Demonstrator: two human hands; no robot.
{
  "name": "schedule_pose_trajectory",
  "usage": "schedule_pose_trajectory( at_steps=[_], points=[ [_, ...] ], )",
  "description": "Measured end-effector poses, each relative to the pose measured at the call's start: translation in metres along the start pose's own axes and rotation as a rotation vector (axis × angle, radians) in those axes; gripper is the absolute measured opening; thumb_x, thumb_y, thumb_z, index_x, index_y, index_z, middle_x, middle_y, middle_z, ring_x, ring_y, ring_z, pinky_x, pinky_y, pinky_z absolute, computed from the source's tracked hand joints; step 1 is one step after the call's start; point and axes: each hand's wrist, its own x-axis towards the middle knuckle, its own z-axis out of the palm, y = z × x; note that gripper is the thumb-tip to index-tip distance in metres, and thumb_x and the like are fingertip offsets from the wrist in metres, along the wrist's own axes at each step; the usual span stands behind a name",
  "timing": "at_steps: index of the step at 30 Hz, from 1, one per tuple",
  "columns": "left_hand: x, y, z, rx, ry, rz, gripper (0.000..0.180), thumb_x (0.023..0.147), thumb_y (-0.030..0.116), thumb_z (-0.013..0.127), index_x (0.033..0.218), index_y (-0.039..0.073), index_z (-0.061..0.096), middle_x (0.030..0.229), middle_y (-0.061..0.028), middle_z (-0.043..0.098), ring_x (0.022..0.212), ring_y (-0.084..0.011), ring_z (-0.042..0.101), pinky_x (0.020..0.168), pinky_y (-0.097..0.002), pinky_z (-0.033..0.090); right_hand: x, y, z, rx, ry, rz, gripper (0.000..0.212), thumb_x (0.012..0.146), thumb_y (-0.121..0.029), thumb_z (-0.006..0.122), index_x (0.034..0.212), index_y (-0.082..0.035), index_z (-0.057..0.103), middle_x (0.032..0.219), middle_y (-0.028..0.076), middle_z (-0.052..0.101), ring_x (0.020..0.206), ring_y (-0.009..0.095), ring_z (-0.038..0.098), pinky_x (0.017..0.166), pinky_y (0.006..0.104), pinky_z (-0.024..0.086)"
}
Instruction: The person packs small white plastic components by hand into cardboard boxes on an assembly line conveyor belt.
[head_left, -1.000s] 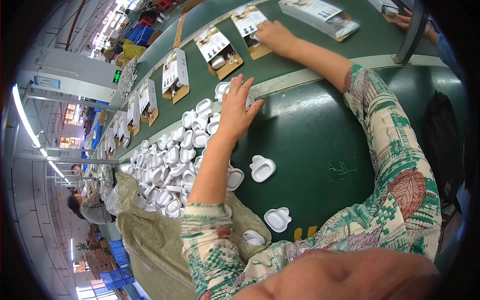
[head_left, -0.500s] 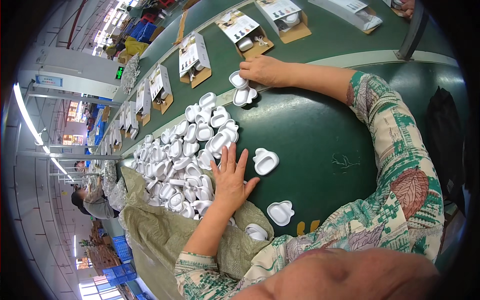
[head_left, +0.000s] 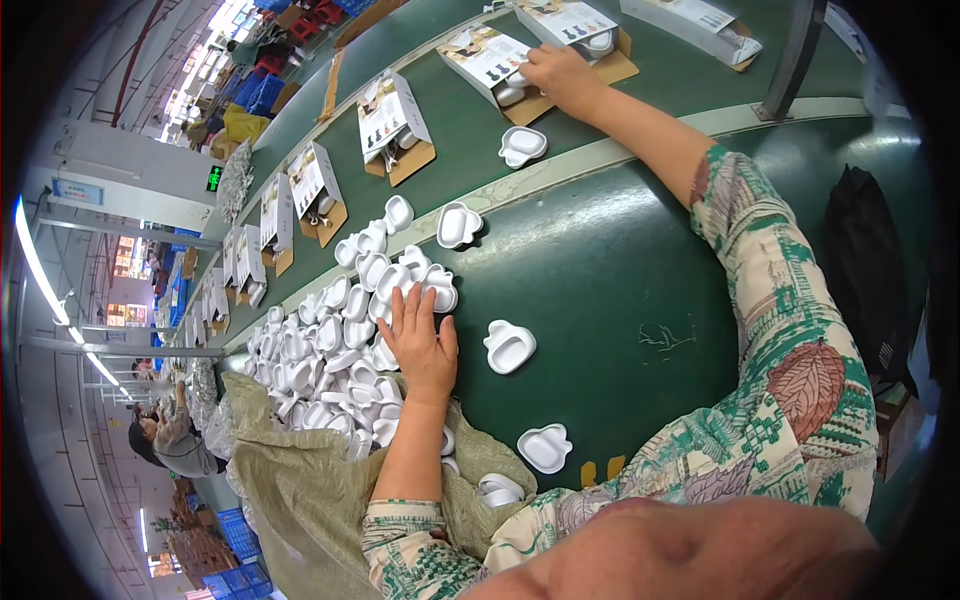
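My left hand [head_left: 424, 350] rests on the near right edge of a heap of white plastic shells [head_left: 325, 345], each with an oval recess and a wavy outline. Its fingers are spread and grip nothing. My right hand [head_left: 565, 80] reaches across to an opened printed box [head_left: 483, 52] on the belt. Its curled fingertips are at the box's mouth, beside a white rounded part [head_left: 511, 96]; what they pinch is partly hidden. One white shell [head_left: 522, 146] lies on the belt just below that box. A second loose shell [head_left: 459, 225] sits near the rail.
Several more opened boxes, among them a printed box [head_left: 393, 120], line the green belt [head_left: 450, 135]. A pale rail [head_left: 600, 152] divides it from the green tabletop [head_left: 610, 300]. A woven sack [head_left: 310, 490] lies under the heap. At right are a metal post [head_left: 795, 65] and dark bag [head_left: 865, 270].
My right hand has left the shells by the rail and moved farther right to the box. One shell now lies on the belt. My left hand stays spread at the heap.
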Motion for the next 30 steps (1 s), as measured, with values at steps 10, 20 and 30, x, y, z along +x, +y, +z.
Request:
schedule_pose_trajectory(
  at_steps=[10,20,30],
  points=[
    [-0.005,-0.031,-0.006,-0.075,0.069,-0.039,0.037,0.083,0.021,0.054,0.118,0.011,0.056,0.132,-0.0065,0.049,0.133,-0.0316,0.031,0.105,-0.0577,0.013,-0.013,-0.056,-0.053,0.097,-0.169,0.057,0.018,0.075,-0.018,0.064,0.087,-0.005,0.060,0.092,0.010,0.056,0.094,0.026,0.056,0.077,0.0393,0.045],
    [-0.009,-0.041,-0.008,-0.050,0.091,-0.037,0.035,0.085,0.026,0.052,0.117,0.011,0.057,0.128,-0.0061,0.052,0.131,-0.0310,0.034,0.105,-0.0564,0.015,-0.035,-0.045,-0.085,0.187,-0.549,0.058,0.012,0.076,-0.011,0.059,0.083,-0.002,0.061,0.095,0.012,0.056,0.098,0.028,0.054,0.080,0.0386,0.045],
    [-0.009,-0.042,-0.004,-0.065,0.084,-0.037,0.033,0.082,0.022,0.055,0.114,0.011,0.057,0.127,-0.0062,0.052,0.129,-0.0312,0.035,0.105,-0.0556,0.017,-0.036,-0.053,-0.068,0.065,-0.225,-0.125,0.015,0.077,-0.005,0.051,0.091,-0.008,0.056,0.093,0.006,0.055,0.095,0.022,0.054,0.077,0.0348,0.045]
  ],
)
